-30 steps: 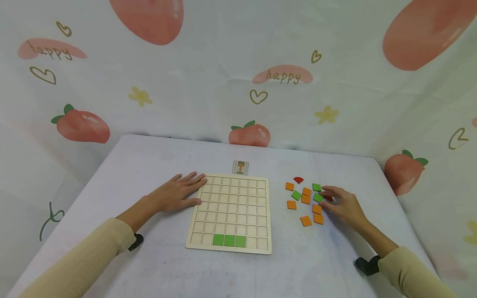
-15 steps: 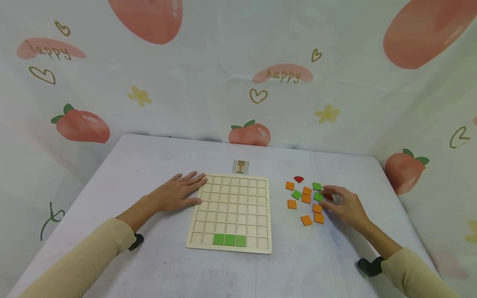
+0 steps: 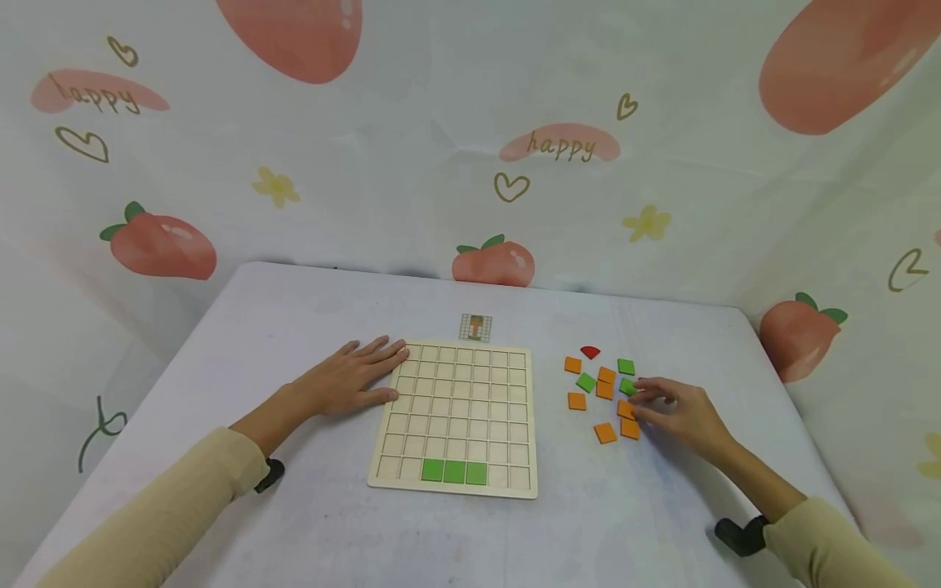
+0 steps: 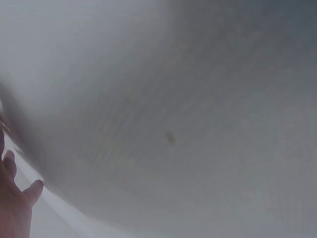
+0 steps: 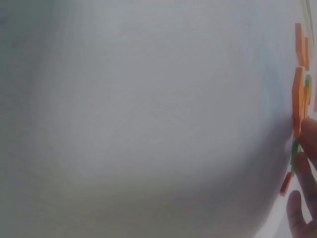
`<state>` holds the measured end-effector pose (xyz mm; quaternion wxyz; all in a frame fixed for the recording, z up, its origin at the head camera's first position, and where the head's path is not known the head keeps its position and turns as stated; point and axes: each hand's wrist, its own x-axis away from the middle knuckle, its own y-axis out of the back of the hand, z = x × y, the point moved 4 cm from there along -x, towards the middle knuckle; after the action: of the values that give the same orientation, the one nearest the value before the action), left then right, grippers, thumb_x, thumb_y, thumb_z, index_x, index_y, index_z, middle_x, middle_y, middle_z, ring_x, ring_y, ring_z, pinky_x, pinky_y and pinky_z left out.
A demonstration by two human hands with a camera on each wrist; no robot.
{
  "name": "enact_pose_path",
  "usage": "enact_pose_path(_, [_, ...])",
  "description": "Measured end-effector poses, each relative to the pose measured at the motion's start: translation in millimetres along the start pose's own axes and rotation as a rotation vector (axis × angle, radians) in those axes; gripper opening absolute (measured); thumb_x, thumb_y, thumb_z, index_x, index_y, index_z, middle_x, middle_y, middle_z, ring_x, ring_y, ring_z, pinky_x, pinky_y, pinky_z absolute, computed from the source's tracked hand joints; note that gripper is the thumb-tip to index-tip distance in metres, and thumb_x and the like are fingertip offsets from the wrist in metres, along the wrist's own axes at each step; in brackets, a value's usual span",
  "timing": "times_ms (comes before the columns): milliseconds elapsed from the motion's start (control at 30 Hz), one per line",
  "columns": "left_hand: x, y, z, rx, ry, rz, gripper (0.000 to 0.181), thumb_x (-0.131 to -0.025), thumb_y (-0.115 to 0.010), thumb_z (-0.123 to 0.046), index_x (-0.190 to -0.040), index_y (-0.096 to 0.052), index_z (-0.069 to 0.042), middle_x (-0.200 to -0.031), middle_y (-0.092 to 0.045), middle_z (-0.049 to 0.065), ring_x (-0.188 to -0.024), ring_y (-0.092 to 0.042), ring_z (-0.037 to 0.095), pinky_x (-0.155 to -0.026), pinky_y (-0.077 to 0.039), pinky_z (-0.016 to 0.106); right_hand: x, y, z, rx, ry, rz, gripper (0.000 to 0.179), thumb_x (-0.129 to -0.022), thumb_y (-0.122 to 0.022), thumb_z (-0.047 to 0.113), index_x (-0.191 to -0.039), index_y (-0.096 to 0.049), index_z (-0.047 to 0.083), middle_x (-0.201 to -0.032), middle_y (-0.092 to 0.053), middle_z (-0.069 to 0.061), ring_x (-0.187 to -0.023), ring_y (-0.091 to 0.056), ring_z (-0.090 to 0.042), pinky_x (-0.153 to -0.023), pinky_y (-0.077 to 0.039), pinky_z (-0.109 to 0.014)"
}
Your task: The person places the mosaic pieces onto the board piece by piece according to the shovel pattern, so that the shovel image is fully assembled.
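Note:
My left hand (image 3: 349, 378) lies spread at the upper left of a pale wooden grid board (image 3: 459, 492), its fingertips over the left rim. Three green square tiles (image 3: 454, 472) fill neighbouring cells in the board's bottom row. To the right, my right hand (image 3: 684, 415) hovers low at a group of loose tiles, thumb and forefinger slightly apart. Its fingertips are at the right edge of an orange tile (image 3: 626, 409), just below a green tile (image 3: 627, 386). In the right wrist view, the thumb is by an orange tile (image 5: 297, 99), and a red piece (image 5: 286, 184) lies near the other fingers.
Several orange and green tiles lie scattered between board and right hand, among them an orange tile (image 3: 605, 433) at the front. A red fan-shaped piece (image 3: 590, 352) is at the back. Behind the board lies a small picture card (image 3: 475, 327). A printed cloth (image 3: 367, 163) hangs behind the table.
My right hand's fingertips have shifted slightly down, from around the green tile and red piece to the orange tile. The left hand has stayed on the board's edge.

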<state>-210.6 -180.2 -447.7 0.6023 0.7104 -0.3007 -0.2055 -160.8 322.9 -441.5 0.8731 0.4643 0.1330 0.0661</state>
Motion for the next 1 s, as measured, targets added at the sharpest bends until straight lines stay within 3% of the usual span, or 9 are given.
enact_pose_path(333, [-0.4,0.3,-1.1,0.01,0.009,0.012,0.075,-0.1,-0.047,-0.057,-0.159,-0.026,-0.016,-0.164,-0.023,0.004,-0.15,-0.021,0.033,-0.114,-0.022,0.064,0.6,-0.6,1.3,-0.02,0.02,0.022,0.037,-0.077,-0.084,0.001,-0.111,-0.071,-0.002,-0.091,-0.076,-0.001,-0.083,-0.067,-0.013,-0.074,-0.049,-0.021])
enact_pose_path(1000, [-0.2,-1.0,-0.4,0.01,0.006,0.003,0.074,-0.1,-0.047,-0.056,-0.159,-0.027,-0.015,-0.164,-0.023,0.004,-0.15,-0.021,0.033,-0.114,-0.022,0.064,-1.7,-3.3,-0.1,-0.002,-0.021,0.057,0.038,-0.078,-0.084,0.006,-0.113,-0.071,-0.001,-0.096,-0.074,-0.003,-0.084,-0.064,-0.015,-0.076,-0.051,-0.021])
